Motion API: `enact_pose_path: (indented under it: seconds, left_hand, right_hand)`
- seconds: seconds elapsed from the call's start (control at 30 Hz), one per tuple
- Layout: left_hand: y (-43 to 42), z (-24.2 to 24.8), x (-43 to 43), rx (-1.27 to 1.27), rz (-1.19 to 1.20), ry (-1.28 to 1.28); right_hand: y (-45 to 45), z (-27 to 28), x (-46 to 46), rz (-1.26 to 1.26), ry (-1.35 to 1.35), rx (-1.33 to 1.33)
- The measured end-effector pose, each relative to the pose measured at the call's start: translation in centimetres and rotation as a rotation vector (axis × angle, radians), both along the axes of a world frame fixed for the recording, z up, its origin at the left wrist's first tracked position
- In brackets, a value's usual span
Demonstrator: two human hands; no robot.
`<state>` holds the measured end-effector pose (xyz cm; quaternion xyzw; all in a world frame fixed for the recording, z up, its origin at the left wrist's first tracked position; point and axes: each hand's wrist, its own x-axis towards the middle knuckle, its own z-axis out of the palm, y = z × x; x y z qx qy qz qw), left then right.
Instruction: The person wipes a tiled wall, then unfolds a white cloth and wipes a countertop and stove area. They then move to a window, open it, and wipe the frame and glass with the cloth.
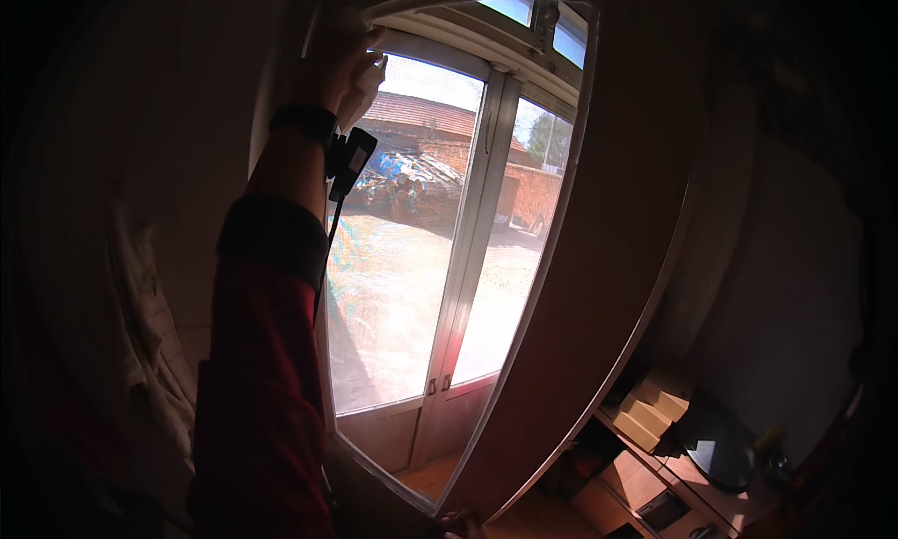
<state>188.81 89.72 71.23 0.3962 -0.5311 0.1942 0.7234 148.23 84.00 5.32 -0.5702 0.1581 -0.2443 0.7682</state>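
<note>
My left hand (344, 66) is raised to the upper left corner of a glass pane (393, 272) set in a dark door (596, 244). Its fingers hold a crumpled white cloth or paper (363, 94) against or close to the pane; contact cannot be made out. A black band with a small black device (353, 162) and a cable sits on this wrist, above a red sleeve with a dark cuff. At the bottom edge, part of my right hand (459, 523) shows dimly near the pane's lower corner. Its grip is hidden by shadow and the frame edge.
Through the glass stand pale-framed double doors (466, 258) and a sunlit yard with a brick wall (533, 195) and a heaped pile (407, 181). A light cloth (151, 314) hangs at left. Lower right, a table (673, 483) bears cardboard boxes (649, 413) and a dark round object (719, 444).
</note>
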Motion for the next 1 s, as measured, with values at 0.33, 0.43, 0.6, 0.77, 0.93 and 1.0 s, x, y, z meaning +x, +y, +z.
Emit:
enact_pose_path:
  seconds: [0.33,0.43,0.6,0.77,0.93,1.0]
  left_hand:
    - [-1.8,-1.8,-0.5,-0.166,0.643,-0.155]
    - [-2.1,-4.5,0.6,-0.098,0.683,-0.206]
    - [-3.5,-10.9,0.8,-0.171,0.5,-0.052]
    - [-4.0,-18.3,0.8,-0.028,0.448,0.189]
    - [-3.5,-30.3,-0.7,0.012,0.422,0.239]
    - [-3.4,-35.8,-2.0,0.061,0.35,0.446]
  right_hand:
    - [0.2,1.5,-0.6,-0.044,0.149,-0.291]
    - [0.8,4.2,-0.7,-0.066,0.148,-0.238]
    - [1.5,8.1,-1.1,-0.063,0.17,-0.265]
    - [1.6,9.7,-1.1,0.021,0.174,-0.257]
    - [1.0,8.9,-1.3,0.089,0.118,-0.214]
    - [0.7,8.5,-1.4,0.124,0.127,-0.175]
